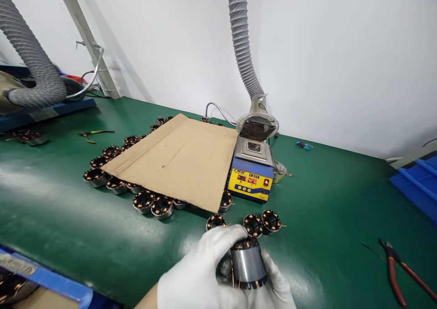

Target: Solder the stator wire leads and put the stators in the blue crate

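Observation:
Between my white-gloved hands I hold a motor stator, a smooth steel ring with black slotted ends and copper windings. My left hand curls round its left side, with fingers over the top rim. Along the right side and underneath, my right hand grips it, partly hidden behind the metal. A thin copper lead hangs down the stator's left side. Just beyond my hands more stators stand on the green table: one near my left fingers and two others, the nearer one and the farther one.
A cardboard sheet lies over many stators. Beside it stands a yellow-and-blue solder pot beneath an extractor hose. Red-handled cutters lie right, yellow-handled pliers back left. Blue bins edge the table.

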The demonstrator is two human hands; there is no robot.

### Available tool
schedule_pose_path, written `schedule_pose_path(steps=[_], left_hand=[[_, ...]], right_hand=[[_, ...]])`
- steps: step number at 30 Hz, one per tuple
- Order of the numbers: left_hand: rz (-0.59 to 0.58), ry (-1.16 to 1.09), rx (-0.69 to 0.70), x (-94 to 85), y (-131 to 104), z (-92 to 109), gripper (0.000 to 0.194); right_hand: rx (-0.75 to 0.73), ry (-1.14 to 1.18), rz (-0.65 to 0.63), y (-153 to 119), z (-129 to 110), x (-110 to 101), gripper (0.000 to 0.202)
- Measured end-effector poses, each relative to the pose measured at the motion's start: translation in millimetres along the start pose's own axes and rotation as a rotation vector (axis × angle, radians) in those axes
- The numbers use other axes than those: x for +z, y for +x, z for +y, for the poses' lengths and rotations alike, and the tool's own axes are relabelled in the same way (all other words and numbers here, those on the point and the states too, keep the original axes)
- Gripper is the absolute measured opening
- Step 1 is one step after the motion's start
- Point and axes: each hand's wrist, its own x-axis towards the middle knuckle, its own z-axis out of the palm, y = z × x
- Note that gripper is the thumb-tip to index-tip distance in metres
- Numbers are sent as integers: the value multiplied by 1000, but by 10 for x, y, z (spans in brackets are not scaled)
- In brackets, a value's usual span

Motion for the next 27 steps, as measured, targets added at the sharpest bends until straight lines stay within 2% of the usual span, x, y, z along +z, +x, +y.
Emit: schedule_pose_path(steps=[2, 4, 8, 10, 11, 15, 16, 18, 20, 22, 23, 25, 27], left_hand=[[-2, 28, 74, 50, 53, 28, 78], [10, -5, 97, 91, 139, 99, 59], [23, -281, -59, 126, 288, 258, 24], [41, -438, -118, 112, 324, 276, 8], [77, -498, -147, 96, 333, 263, 8], [361, -587, -230, 31, 311, 160, 20], [367, -580, -242, 36, 295, 154, 23], [267, -550, -277, 92, 264, 190, 35], [230, -518, -266, 188, 253, 262, 29], [323, -567, -299, 269, 270, 314, 14], [374, -626, -345, 286, 286, 317, 14], [474, -797, -397, 260, 314, 271, 24], [656, -899, -295, 176, 309, 183, 32]], right_hand=[[7, 34, 10, 6, -18, -19, 46], [27, 73, 17, 5, -16, -15, 42], [56, 91, -3, -7, 9, 54, 40], [48, 89, -30, -12, 9, 101, 38], [45, 96, -43, -14, 3, 122, 38], [61, 146, -42, -30, -44, 171, 42], [48, 142, -14, -31, -50, 177, 41], [-21, 114, 75, -23, -41, 185, 37], [-119, 74, 171, -4, -8, 195, 36], [-177, 37, 217, 14, 25, 206, 40], [-184, 21, 212, 18, 33, 212, 42], [-153, 21, 158, 11, 23, 220, 43], [-82, 68, 68, -8, -17, 218, 43]])
